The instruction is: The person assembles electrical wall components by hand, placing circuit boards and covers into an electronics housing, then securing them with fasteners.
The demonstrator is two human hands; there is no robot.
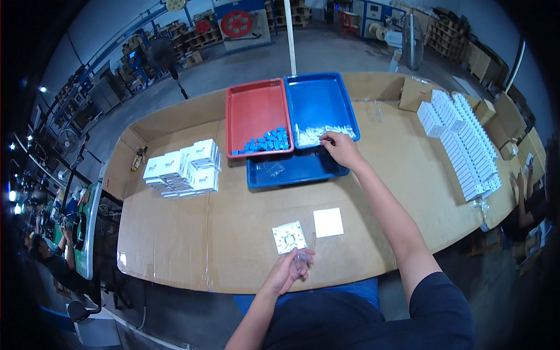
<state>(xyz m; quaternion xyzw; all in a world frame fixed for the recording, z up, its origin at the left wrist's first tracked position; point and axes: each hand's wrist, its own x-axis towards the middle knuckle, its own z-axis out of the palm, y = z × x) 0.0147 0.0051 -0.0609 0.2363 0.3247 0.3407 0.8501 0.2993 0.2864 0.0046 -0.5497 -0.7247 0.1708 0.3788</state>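
My left hand [286, 273] is closed around a crumpled clear plastic bag [301, 262] at the table's near edge. Just beyond it lies a white square plate with cut-outs and moulded ribs [289, 237]. To its right rests a plain white square plate [329, 222]. My right hand [340, 148] reaches forward to the near right part of the blue tray [319, 96], where small white pieces [315, 134] lie heaped. Its fingers are pinched together over those pieces; what they hold, if anything, is too small to name.
A red tray [256, 108] with small blue pieces [268, 142] adjoins on the left. A darker blue tray [297, 172] sits in front of both. White boxes [185, 169] are stacked left, rows of white plates [466, 151] right. A cardboard rim [175, 114] borders the table.
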